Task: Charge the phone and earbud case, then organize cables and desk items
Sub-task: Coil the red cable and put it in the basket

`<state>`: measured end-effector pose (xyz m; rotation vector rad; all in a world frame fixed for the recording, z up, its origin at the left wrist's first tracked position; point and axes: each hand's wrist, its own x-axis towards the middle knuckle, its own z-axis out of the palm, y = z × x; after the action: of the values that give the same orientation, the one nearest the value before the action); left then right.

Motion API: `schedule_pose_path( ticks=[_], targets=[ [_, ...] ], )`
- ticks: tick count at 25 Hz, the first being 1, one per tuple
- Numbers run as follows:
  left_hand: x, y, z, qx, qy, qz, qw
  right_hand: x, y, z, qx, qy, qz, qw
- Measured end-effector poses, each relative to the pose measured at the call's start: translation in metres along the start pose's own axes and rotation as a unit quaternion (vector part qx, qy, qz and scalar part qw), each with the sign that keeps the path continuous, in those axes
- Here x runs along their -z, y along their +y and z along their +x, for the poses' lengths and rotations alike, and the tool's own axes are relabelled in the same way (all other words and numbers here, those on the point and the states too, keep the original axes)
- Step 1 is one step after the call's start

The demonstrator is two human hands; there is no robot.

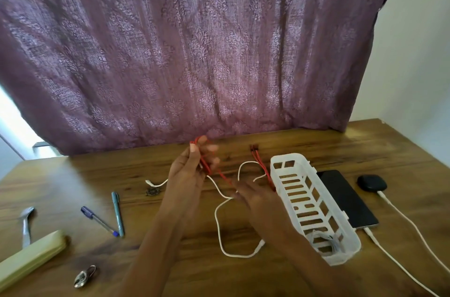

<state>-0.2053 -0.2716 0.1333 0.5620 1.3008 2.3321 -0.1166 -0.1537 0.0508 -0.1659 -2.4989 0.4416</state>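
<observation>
My left hand (192, 167) is raised above the desk, holding a looped bunch of the red cable (259, 162). My right hand (253, 195) is blurred, low over the desk where the red cable runs; its grip on the cable cannot be made out. A loose white cable (219, 226) lies under both hands. To the right stands a white slotted basket (309, 201) with a coiled pale cable (326, 240) in its near end. Beyond it lie the black phone (345, 197) and the black earbud case (371, 182), each with a white charging cable (399, 214) plugged in.
On the left of the wooden desk (365, 145) lie a teal pen (118, 214), a blue pen (98, 221), a spoon (26, 223), a pale yellow case (29, 257), a metal clip (85, 277) and a small dark trinket (153, 191). A purple curtain (194, 53) hangs behind.
</observation>
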Motion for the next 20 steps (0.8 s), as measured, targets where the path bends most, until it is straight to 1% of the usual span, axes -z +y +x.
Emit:
schedule_pose_path(
  ticks=[2,5,10,12,15,17,19,20],
  targets=[
    [0.004,-0.007,0.0,-0.004,0.011,0.065,0.998,0.0,-0.006,-0.004,0.05,0.002,-0.034,0.998],
    [0.007,-0.019,-0.005,-0.011,0.015,0.169,0.985,0.014,-0.011,0.0,0.107,-0.006,-0.046,0.993],
    [0.004,-0.033,-0.015,0.002,-0.054,0.274,0.96,0.047,-0.02,0.023,0.201,-0.04,-0.068,0.976],
    [0.004,-0.031,-0.017,0.024,-0.085,0.289,0.953,0.057,-0.019,0.031,0.194,-0.036,-0.017,0.98],
    [0.0,-0.022,-0.02,0.071,-0.143,0.277,0.948,0.065,-0.013,0.04,0.112,-0.037,0.138,0.983],
    [-0.003,-0.015,-0.022,0.094,-0.148,0.265,0.948,0.066,-0.009,0.046,0.088,-0.054,0.176,0.979],
    [-0.004,-0.01,-0.023,0.117,-0.151,0.257,0.947,0.069,-0.007,0.052,0.085,-0.061,0.199,0.974],
    [-0.003,-0.009,-0.023,0.125,-0.165,0.255,0.945,0.071,-0.004,0.054,0.082,-0.065,0.207,0.973]
  ],
)
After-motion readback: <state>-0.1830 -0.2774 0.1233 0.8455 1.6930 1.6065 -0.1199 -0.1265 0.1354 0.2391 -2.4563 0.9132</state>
